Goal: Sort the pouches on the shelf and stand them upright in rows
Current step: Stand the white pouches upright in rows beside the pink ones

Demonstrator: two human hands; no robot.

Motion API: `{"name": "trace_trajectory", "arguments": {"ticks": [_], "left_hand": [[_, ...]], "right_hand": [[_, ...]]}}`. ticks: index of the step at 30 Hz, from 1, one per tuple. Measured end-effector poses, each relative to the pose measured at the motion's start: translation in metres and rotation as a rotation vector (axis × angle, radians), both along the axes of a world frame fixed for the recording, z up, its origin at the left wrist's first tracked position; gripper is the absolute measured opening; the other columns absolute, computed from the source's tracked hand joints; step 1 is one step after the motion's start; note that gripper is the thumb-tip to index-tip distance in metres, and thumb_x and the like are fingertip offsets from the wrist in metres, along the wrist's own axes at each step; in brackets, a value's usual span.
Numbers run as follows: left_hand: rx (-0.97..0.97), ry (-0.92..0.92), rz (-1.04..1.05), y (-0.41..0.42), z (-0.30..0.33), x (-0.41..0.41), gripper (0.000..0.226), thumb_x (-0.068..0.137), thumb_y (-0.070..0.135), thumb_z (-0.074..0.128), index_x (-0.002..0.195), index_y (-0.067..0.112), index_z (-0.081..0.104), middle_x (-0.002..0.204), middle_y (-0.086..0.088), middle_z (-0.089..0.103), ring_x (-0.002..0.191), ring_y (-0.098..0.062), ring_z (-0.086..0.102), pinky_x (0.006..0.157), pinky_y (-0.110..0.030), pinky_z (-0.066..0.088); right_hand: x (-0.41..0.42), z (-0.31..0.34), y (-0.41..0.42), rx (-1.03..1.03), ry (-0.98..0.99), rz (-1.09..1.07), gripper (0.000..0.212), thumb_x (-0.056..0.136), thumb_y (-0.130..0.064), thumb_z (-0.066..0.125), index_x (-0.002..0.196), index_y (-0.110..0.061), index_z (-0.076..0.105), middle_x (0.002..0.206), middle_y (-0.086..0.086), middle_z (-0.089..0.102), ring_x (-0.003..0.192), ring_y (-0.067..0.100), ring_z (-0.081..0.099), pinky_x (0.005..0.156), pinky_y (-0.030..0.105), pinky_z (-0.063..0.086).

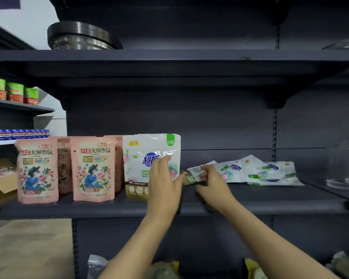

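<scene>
The two front pink pouches point(37, 170) point(93, 168) each carry "立白" in a red box beside "大师香氛". The standing white pouch point(141, 158) reads "超能" in blue, with "6" on its green corner tab.

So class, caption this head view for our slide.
Left hand steadies an upright white pouch while right hand grips a flat pouch.

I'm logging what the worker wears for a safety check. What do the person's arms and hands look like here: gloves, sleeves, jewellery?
Both arms are bare as far as the picture shows, with no sleeves in view. The left hand and right hand wear no gloves. No watch, bracelet or ring shows on the sides facing the camera.
</scene>
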State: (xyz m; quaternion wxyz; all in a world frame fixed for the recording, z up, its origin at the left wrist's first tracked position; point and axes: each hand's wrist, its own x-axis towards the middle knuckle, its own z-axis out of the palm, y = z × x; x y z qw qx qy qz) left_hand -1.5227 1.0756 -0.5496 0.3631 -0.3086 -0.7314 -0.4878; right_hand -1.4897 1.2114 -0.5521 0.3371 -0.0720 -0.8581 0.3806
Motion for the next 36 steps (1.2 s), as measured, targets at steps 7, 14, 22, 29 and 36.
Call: {"name": "trace_trajectory", "arguments": {"ticks": [7, 14, 22, 29, 36], "left_hand": [[-0.514, -0.081, 0.011, 0.1, 0.011, -0.014, 0.034, 0.086, 0.017, 0.056, 0.119, 0.012, 0.051, 0.12, -0.009, 0.057, 0.11, -0.027, 0.055, 0.092, -0.034, 0.045], [-0.909, -0.223, 0.315, 0.155, 0.007, -0.058, 0.046, 0.086, 0.015, 0.051, 0.131, 0.014, 0.043, 0.134, -0.011, 0.051, 0.125, -0.029, 0.047, 0.105, -0.034, 0.038], [-0.985, -0.377, 0.457, 0.176, 0.013, -0.085, 0.04, 0.087, -0.002, 0.039, 0.12, 0.012, 0.057, 0.124, -0.01, 0.061, 0.116, -0.028, 0.057, 0.095, -0.039, 0.051], [-0.814, -0.377, 0.429, 0.181, 0.028, -0.087, 0.035, 0.095, 0.007, 0.032, 0.122, 0.01, 0.053, 0.122, -0.008, 0.061, 0.112, -0.024, 0.06, 0.089, -0.032, 0.049], [-0.47, -0.518, 0.237, 0.19, 0.03, -0.089, 0.032, 0.095, 0.013, 0.039, 0.124, 0.009, 0.053, 0.112, -0.009, 0.067, 0.102, -0.024, 0.065, 0.084, -0.03, 0.054]], "right_hand": [[0.004, 0.016, 0.088, 0.125, -0.135, -0.119, 0.032, 0.092, -0.004, 0.044, 0.121, -0.007, 0.057, 0.122, 0.011, 0.061, 0.111, 0.025, 0.057, 0.076, 0.015, 0.033], [-0.022, 0.016, 0.141, 0.12, -0.34, -0.088, 0.022, 0.09, -0.009, 0.045, 0.099, -0.008, 0.065, 0.108, 0.011, 0.066, 0.107, 0.027, 0.062, 0.073, 0.019, 0.04], [-0.069, 0.004, 0.146, -0.667, -0.433, 0.033, 0.007, 0.088, -0.004, 0.048, 0.082, -0.004, 0.052, 0.071, 0.011, 0.061, 0.064, 0.027, 0.065, 0.078, 0.039, 0.059], [-0.089, 0.025, 0.13, -0.761, -0.335, 0.143, 0.016, 0.084, -0.018, 0.052, 0.069, -0.018, 0.054, 0.063, -0.002, 0.053, 0.056, 0.011, 0.049, 0.053, 0.021, 0.041], [-0.11, 0.026, 0.129, -0.968, -0.243, 0.436, 0.039, 0.084, -0.044, 0.06, 0.115, -0.02, 0.066, 0.105, 0.007, 0.071, 0.1, 0.022, 0.065, 0.09, 0.036, 0.05]]}}
